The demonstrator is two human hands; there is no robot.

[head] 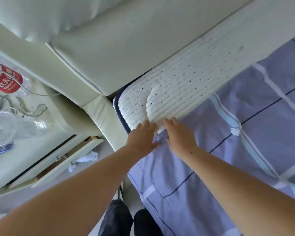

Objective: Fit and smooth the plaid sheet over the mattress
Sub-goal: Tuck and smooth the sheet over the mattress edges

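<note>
Nearest the camera: two bare forearms reaching forward over the bed edge, dark trouser legs below. Left hand [142, 136] laid palm-down at the mattress corner, fingers spread, thumb side touching a small bunch of fabric; not clenched, though whether the thumb pinches the hem cannot be told. Right hand [179, 133] just beside it, likewise flat and unclenched, fingertips resting where fabric edge meets bare mattress; a pinch beneath the palm cannot be ruled out. Plaid sheet [228, 142], lavender with dark lines, white bands and a pale blue ribbon stripe with a bow, spread across the near and right part of the bed, its edge running diagonally and stopping short of the head end. Mattress [177, 89], white quilted with navy piping, left bare in a wide strip beyond the hands, including the rounded corner; a raised pucker visible in its surface just past the fingertips. Step in hand, by judgement: fitting the sheet corner over this head-end corner, far from complete. Next move calls for gathering the bunched hem in both hands, drawing it forward over the exposed strip and hooking it down around the piped corner, then smoothing. Further off: cream padded headboard [126, 40] close against the mattress end. To the left: a bedside cabinet [46, 160] with drawers ajar, clear plastic bottles and a cord on top.
</note>
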